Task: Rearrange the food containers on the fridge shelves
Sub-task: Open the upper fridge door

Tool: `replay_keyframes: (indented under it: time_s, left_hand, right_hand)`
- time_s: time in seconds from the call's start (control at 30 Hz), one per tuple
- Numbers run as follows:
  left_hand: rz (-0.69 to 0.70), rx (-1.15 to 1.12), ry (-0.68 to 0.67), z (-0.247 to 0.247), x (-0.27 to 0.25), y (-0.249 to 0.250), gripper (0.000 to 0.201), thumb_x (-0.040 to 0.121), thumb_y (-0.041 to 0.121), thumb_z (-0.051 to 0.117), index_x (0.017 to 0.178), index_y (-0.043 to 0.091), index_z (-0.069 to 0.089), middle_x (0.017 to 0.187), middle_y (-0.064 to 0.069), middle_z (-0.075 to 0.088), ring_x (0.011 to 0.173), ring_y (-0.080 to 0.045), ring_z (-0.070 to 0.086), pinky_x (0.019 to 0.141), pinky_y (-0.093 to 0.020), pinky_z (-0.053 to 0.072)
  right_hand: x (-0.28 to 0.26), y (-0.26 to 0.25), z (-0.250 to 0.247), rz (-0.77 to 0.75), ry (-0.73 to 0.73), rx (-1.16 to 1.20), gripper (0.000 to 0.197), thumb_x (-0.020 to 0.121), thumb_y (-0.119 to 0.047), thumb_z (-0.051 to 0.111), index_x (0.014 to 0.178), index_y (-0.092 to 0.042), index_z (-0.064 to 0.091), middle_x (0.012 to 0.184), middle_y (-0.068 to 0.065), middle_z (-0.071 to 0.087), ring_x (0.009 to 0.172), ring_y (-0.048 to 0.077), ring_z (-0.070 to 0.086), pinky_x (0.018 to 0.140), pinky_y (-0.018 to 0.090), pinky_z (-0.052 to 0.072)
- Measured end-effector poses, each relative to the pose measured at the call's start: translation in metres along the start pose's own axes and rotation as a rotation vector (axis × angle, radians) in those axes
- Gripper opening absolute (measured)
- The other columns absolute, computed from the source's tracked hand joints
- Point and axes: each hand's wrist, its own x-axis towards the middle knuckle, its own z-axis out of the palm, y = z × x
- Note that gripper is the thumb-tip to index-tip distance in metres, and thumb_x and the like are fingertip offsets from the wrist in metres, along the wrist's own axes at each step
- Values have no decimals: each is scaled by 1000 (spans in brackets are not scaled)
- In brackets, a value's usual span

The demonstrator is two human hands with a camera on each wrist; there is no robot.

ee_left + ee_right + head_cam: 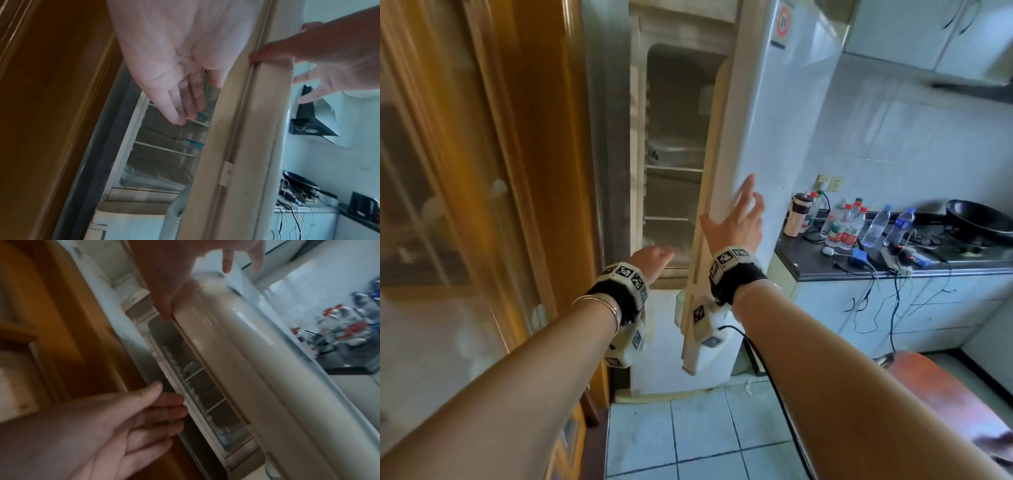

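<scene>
The white fridge door (767, 137) stands partly open, leaving a narrow gap onto the shelves (674, 169). My right hand (736, 219) rests on the door's free edge, thumb on the inner side and fingers spread straight over the outer face. My left hand (654, 257) hovers in front of the gap with its fingers straight (180, 91) and holds nothing. A metal bowl (678, 150) sits on an upper shelf. A clear container with a blue lid (194, 143) shows on a shelf behind the door edge; the rest of the shelves' contents are hidden.
A wooden cabinet with glass panes (465, 171) stands close on the left. On the right, a dark counter (818, 263) carries several water bottles (846, 226), a frying pan (979, 219) and loose cables. The fridge's lower door (671, 342) is closed.
</scene>
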Motion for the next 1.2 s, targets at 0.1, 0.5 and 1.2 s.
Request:
replay_keyframes:
  time_s: [0.1, 0.5, 1.2]
  left_hand:
    - [43, 66, -6, 5, -11, 10, 44, 102, 26, 31, 137, 7, 47, 144, -10, 48, 133, -24, 45, 110, -30, 33]
    - [68, 286, -12, 72, -11, 67, 46, 102, 30, 27, 137, 8, 46, 143, -14, 49, 130, -30, 48, 107, -37, 36]
    - [136, 354, -66, 187, -12, 157, 48, 101, 30, 24, 137, 8, 47, 145, -14, 47, 131, -29, 46, 109, -35, 35]
  right_hand:
    - [-6, 10, -18, 39, -25, 24, 103, 79, -35, 65, 150, -27, -11, 154, 11, 15, 126, 39, 44, 101, 46, 43]
    - [-23, 103, -112, 94, -22, -7, 75, 90, -43, 52, 148, -14, 15, 151, 5, 29, 126, 28, 50, 96, 44, 46]
    - [57, 270, -263, 442, 33, -200, 42, 95, -2, 34, 137, -1, 31, 112, 20, 60, 122, 34, 53, 96, 37, 44]
